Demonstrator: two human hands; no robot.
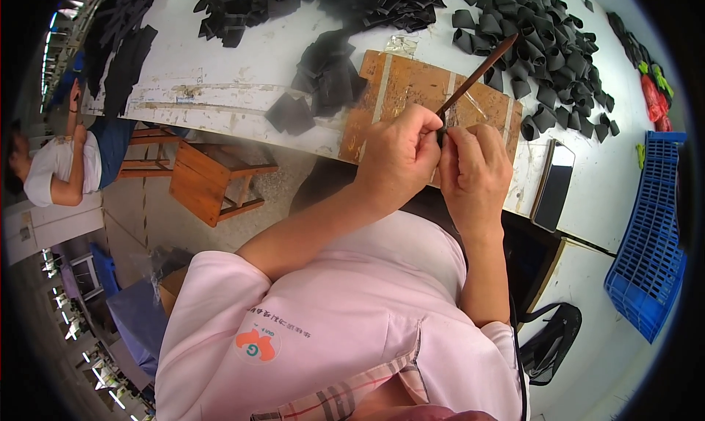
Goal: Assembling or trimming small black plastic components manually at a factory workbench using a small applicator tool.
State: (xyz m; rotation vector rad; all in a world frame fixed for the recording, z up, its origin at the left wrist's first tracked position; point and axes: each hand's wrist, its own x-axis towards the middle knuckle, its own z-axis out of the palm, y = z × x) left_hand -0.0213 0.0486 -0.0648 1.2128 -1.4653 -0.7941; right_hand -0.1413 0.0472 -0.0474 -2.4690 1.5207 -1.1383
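Observation:
Above the near edge of the white table, my two hands meet with their fingertips almost touching. My left hand (400,156) is closed in a pinch on a small black fabric piece (441,135), mostly hidden by the fingers. My right hand (477,164) has its thumb and fingers pinched at the same piece. A slim dark brown stick with a pointed tip (481,70) slants up and right from between the hands; its lower end is hidden by the fingers, so which hand holds it is unclear. Beneath lies a worn brown board (360,120) with pale tape strips.
Flat black pieces (323,72) lie left of the board, and a heap of curled black pieces (547,50) lies right. A phone (554,186) rests near the front edge. A blue crate (646,237) stands far right. Wooden stools (213,175) and a seated person (66,160) are left.

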